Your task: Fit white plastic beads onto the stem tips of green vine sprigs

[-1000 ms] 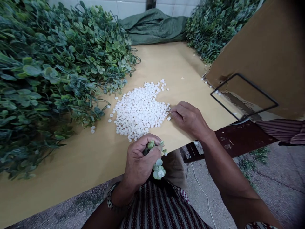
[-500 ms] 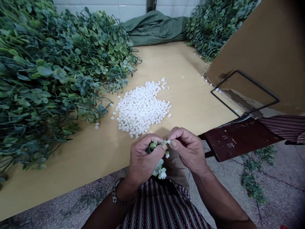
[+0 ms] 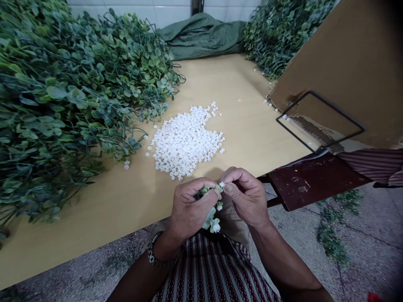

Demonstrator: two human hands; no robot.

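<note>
Pinched between the thumb and fingers of my left hand (image 3: 192,207) is an artificial green sprig (image 3: 209,219), its leaves and white-tipped ends hanging below the hand. My right hand (image 3: 247,195) is closed at the fingertips on a small white flower piece (image 3: 222,184), right at the tip of the sprig. The two hands almost touch over my lap, at the table's front edge. Beyond them a heap of small white flower pieces (image 3: 187,140) lies on the table. My fingers partly hide the sprig's stem.
Piles of artificial greenery stand on the left (image 3: 63,105) and back right (image 3: 280,37) of the table (image 3: 252,138). A green cloth (image 3: 204,37) lies at the back. On the right are a cardboard sheet (image 3: 343,75), a black wire frame (image 3: 333,105) and a dark red stool (image 3: 321,180).
The white flower piece at my right fingertips now sits closer to the sprig's tip, against my left fingers. The view has shifted slightly; both hands stay in nearly the same place.
</note>
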